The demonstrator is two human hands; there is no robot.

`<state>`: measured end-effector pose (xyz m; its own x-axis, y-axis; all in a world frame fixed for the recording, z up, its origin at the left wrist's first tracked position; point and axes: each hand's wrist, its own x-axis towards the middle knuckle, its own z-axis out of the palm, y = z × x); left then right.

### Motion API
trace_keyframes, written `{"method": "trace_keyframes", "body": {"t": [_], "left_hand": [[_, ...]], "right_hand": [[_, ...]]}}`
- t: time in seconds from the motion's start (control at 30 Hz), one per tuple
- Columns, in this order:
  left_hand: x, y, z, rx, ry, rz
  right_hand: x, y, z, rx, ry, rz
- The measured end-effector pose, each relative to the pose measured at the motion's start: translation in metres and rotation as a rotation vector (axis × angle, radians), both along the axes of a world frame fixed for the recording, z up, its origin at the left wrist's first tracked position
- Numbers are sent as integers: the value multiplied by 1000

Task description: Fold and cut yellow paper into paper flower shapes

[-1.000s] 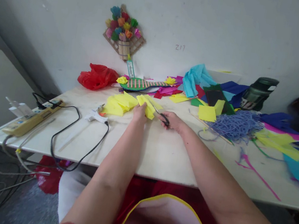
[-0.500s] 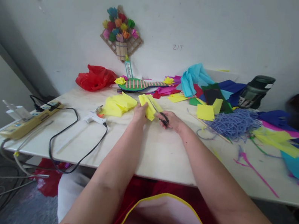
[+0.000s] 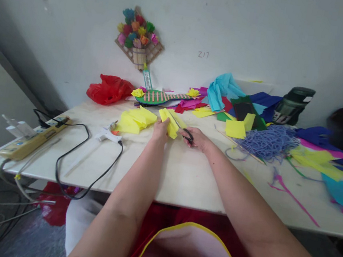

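Note:
Over the middle of the table, my left hand point(image 3: 161, 128) is closed on a piece of yellow crepe paper point(image 3: 172, 125), which stands up above the fingers. My right hand point(image 3: 196, 138) grips scissors point(image 3: 189, 136) by their dark handles. Their blades point up and left, lying against the yellow piece; whether they are parted I cannot tell. Just left of my left hand lies a larger crumpled yellow sheet point(image 3: 136, 121). Behind my hands is a green guitar-shaped craft point(image 3: 163, 98) with pinkish strips and yellow paper flowers.
On the left are a white glue gun point(image 3: 106, 134) with a black cord and a power strip point(image 3: 36, 139). To the right lie tangled purple yarn point(image 3: 268, 141), coloured paper and a dark bottle point(image 3: 294, 106). A red plastic bag point(image 3: 108, 90) sits near the wall.

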<state>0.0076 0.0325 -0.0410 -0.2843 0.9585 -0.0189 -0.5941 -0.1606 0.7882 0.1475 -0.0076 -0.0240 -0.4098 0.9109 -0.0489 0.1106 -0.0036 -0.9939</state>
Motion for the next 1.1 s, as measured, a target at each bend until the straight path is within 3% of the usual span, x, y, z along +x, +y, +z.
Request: {"method": "trace_keyframes", "body": {"t": [0.3, 0.73, 1.1], "left_hand": [[-2, 0, 0, -3, -7, 12], [-3, 0, 2, -8, -20, 36], [-2, -6, 6, 24, 32, -21]], "right_hand": [[-1, 12, -13, 40, -14, -11], [-1, 9, -12, 90, -25, -20], [0, 6, -8, 47, 21, 21]]}}
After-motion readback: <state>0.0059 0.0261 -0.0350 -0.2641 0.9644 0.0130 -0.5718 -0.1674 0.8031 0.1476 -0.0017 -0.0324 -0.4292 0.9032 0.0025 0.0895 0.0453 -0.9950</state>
